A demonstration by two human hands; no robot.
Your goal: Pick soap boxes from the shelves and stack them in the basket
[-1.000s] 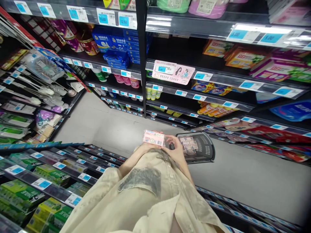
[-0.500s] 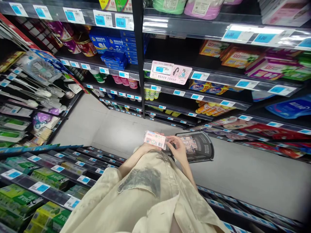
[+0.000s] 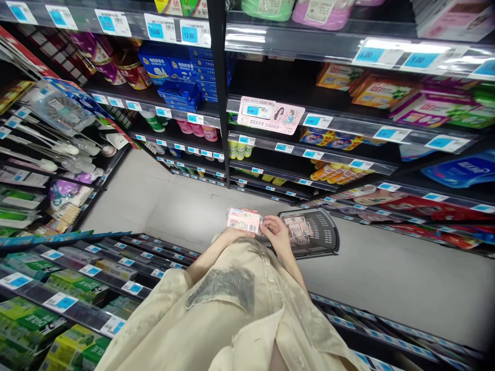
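The pink packet (image 3: 244, 221) is held flat in front of the person's chest, above the grey floor (image 3: 386, 278) of the shop aisle; the left hand (image 3: 234, 233) lies mostly beneath the packet, only a fingertip showing at its far edge, so its grip is closed on the packet from below; the right hand (image 3: 277, 234) sits just beside the packet's right end, fingers curled with the tips touching that end, and whether it truly clasps the packet or only steadies it I cannot tell; a barcode and small printed marks show on the packet's upper face. Just right of the packet, beyond the right hand, a dark shopping basket (image 3: 323, 237) stands on the floor, with several similar pale packets (image 3: 297, 230) lying in it; beyond the packet rise dark shelves (image 3: 220, 103) with blue price tags along their edges; a pink promotional sign (image 3: 269, 115) hangs from a shelf edge above the packet; left of the packet, lower down, run shelves of green boxes (image 3: 34, 322); a cream shirt (image 3: 232, 319) fills the view below the packet.
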